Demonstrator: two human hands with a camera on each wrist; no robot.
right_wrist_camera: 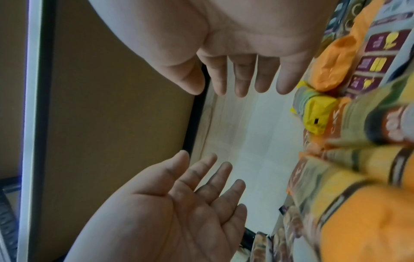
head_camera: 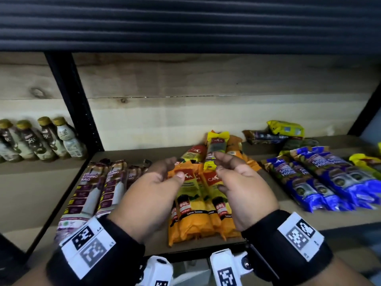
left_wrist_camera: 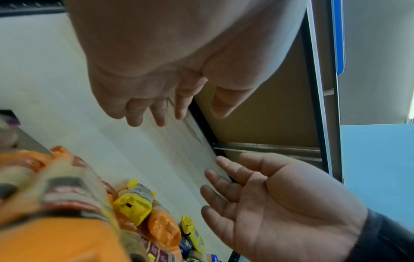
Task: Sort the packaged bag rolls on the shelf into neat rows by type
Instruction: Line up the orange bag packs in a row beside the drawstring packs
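A: Both hands are empty. The left hand (head_camera: 153,195) and the right hand (head_camera: 243,193) hover palms facing, fingers relaxed, over the orange rolls (head_camera: 198,211) on the shelf (head_camera: 309,221).

B: And the yellow roll (head_camera: 216,149)?

A: Just beyond the right hand's fingertips (head_camera: 221,156), on the orange rolls, its long axis pointing away. The right grip seems nearer, so it would probably reach forward.
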